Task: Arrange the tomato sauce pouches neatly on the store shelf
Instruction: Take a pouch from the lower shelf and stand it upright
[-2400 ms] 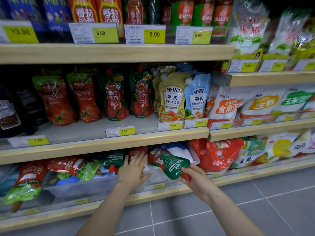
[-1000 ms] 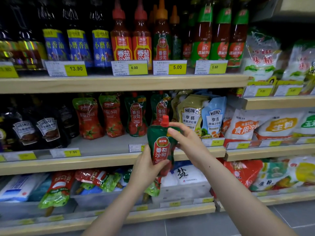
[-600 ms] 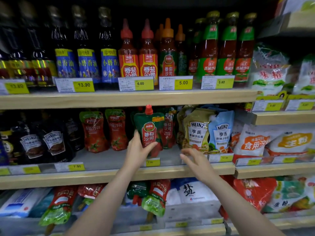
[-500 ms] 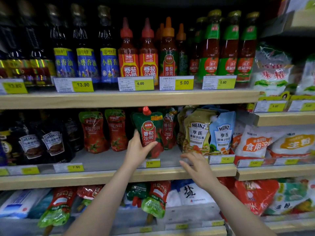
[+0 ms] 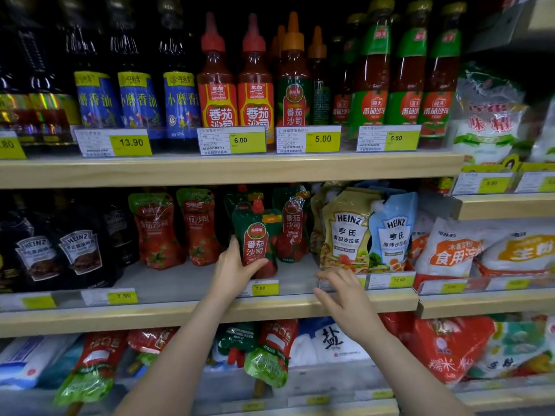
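Green pouch upright in your left hand on the middle shelf.

Your left hand (image 5: 232,273) grips the green tomato sauce pouch (image 5: 255,240) low down, long axis vertical, red cap up, label facing you. Two more green pouches (image 5: 292,222) stand behind it; two red pouches (image 5: 156,231) stand left. Your right hand (image 5: 345,292) hovers, fingers spread, holding nothing.

Dim, shelf recesses in deep shadow — right edge blurred, wide-angle bending at borders.

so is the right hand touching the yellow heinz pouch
Apart. The head view shows the right hand open below the yellow Heinz pouch, fingertips by the price-tag rail, a strip of shelf showing between them.
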Action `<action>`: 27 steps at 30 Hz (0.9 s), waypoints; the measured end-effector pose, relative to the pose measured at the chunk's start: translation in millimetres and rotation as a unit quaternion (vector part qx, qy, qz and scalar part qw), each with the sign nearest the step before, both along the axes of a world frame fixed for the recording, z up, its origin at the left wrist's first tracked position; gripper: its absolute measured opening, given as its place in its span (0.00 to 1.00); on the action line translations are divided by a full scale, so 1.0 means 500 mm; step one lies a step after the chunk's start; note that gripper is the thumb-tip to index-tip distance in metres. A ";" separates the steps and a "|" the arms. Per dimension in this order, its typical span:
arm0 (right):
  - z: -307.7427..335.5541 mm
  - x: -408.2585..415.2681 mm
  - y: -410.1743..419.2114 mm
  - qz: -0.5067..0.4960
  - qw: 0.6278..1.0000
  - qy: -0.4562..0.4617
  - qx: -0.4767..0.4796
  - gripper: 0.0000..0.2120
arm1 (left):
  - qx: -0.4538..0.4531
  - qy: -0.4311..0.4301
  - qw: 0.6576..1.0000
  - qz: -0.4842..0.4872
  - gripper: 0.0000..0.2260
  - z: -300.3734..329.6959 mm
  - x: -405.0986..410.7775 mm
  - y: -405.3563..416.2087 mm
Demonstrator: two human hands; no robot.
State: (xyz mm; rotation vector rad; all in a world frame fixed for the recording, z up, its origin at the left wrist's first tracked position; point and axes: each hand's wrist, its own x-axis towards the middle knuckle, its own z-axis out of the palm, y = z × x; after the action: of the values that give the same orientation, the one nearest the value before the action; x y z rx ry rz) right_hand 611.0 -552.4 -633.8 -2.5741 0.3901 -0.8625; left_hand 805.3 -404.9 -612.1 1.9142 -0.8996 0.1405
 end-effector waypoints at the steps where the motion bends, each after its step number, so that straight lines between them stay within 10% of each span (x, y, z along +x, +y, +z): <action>1: 0.006 0.003 0.004 -0.001 1.000 -0.002 0.006 0.13 | 0.011 0.016 1.000 -0.006 0.31 0.001 0.004 -0.002; 7: 0.096 0.094 0.077 0.090 0.977 -0.128 0.142 0.19 | 0.034 0.022 0.999 -0.023 0.32 0.001 0.004 0.001; 12: 0.163 0.213 0.131 0.084 0.873 -0.219 0.428 0.16 | 0.030 -0.001 0.999 -0.020 0.34 -0.005 0.001 0.003; 19: 0.170 0.267 0.138 0.023 0.794 -0.266 0.546 0.11 | 0.020 -0.011 0.999 -0.029 0.33 -0.006 -0.001 0.003; 24: 0.174 0.261 0.130 0.041 0.813 -0.233 0.532 0.12 | 0.025 0.008 0.999 -0.036 0.34 -0.006 0.003 0.004; 27: 0.147 0.206 0.098 0.038 0.887 -0.175 0.426 0.17 | 0.034 0.004 0.999 -0.031 0.34 -0.006 0.003 0.006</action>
State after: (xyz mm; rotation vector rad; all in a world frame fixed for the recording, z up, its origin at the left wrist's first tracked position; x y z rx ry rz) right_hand 714.0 -503.2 -560.5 -1.5804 0.4297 -0.8505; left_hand 806.7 -401.9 -615.3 1.9461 -0.9686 0.0643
